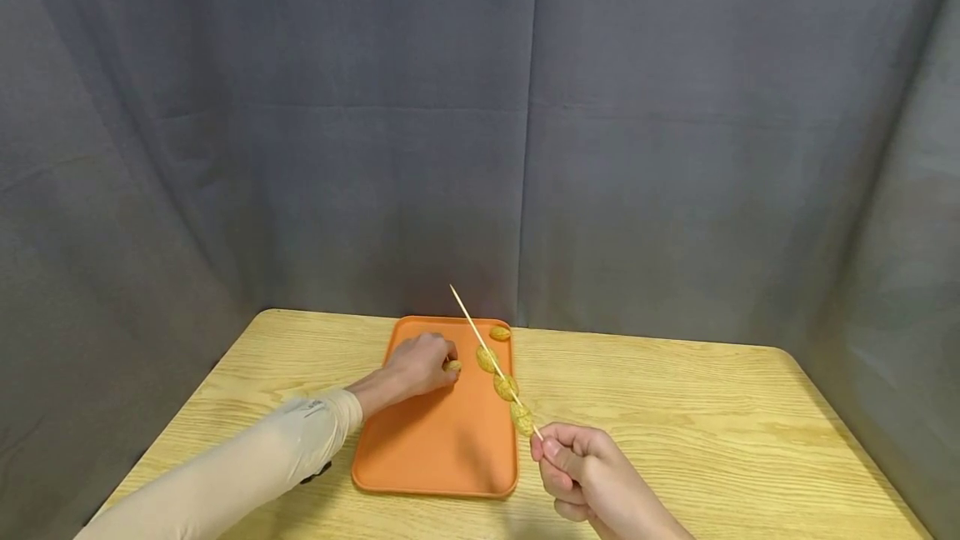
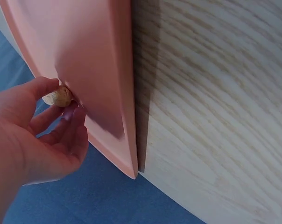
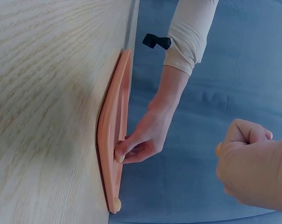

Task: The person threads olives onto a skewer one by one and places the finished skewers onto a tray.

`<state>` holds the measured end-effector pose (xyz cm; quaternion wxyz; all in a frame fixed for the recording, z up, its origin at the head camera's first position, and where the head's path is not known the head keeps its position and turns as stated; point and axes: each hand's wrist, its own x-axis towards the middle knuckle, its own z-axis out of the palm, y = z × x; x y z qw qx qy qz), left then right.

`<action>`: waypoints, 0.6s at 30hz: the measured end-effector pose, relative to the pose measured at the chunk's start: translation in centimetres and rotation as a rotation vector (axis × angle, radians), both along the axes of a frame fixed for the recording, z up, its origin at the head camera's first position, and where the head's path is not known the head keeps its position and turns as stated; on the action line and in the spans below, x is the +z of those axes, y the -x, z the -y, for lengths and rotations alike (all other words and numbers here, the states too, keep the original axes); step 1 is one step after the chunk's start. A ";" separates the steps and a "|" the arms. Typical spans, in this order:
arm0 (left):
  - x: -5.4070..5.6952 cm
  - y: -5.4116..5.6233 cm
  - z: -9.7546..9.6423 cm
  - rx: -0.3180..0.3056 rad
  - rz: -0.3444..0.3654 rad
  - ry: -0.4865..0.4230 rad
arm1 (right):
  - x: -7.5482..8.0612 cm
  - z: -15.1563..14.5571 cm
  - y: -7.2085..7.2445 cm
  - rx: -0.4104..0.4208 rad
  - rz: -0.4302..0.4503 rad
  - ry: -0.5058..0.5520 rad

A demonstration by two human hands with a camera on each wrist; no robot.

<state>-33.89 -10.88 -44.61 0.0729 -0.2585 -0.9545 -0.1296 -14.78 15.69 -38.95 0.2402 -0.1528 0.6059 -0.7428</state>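
In the head view my left hand [image 1: 417,365] reaches over the orange tray [image 1: 431,457], its fingers around a small yellow-brown rounded piece [image 1: 452,366]. The left wrist view shows that piece [image 2: 59,96] pinched between thumb and fingers, close to the tray surface. My right hand [image 1: 588,467] grips the lower end of a thin wooden skewer [image 1: 467,313] between thumb and fingers. Three yellow-brown oval pieces [image 1: 506,387] are threaded along its lower part. The pointed upper end is bare and slants up to the left above the tray.
Another yellow-brown piece [image 1: 500,332] lies in the tray's far right corner. The tray stands on a light wood-grain table [image 1: 675,407]. Grey curtains [image 1: 390,132] hang behind and at both sides. A small black object [image 3: 156,41] sits at the left wrist.
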 end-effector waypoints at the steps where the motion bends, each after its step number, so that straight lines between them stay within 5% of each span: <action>1: 0.0 0.0 0.0 0.000 0.004 -0.004 | 0.0 0.0 0.0 -0.001 0.001 0.000; 13: 0.1 0.3 0.4 -0.004 0.092 -0.127 | 0.1 -0.1 0.1 -0.014 -0.015 0.006; 18: 0.5 -0.3 1.0 -0.038 0.073 -0.224 | -0.1 -0.1 0.3 0.001 -0.030 0.036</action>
